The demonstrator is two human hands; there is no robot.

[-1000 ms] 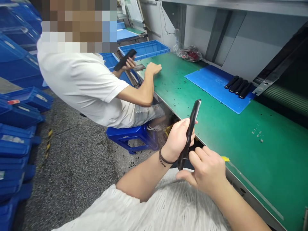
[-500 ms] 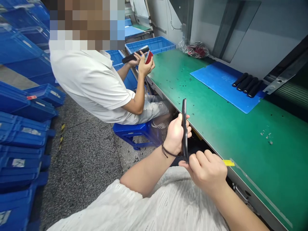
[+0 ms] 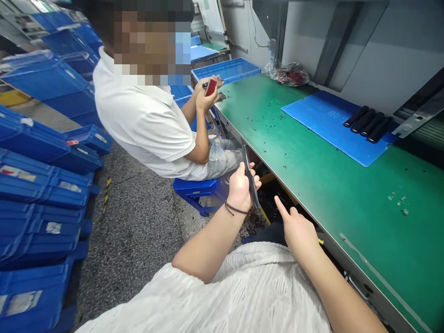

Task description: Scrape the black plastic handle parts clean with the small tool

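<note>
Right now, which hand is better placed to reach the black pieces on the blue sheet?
The right hand, probably: it's nearer those pieces, while the left hand holds a black bar. A yellow item by the right might hinder.

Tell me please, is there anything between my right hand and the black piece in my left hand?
Nothing visible stands between your right hand and the black piece in your left hand; only an open gap shows there.

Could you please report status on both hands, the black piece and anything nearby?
Left hand gripping slim black piece. Right hand apart from it, index finger extended, yellow tip showing alongside. Four dark pieces on blue mat, atop green table.
</note>
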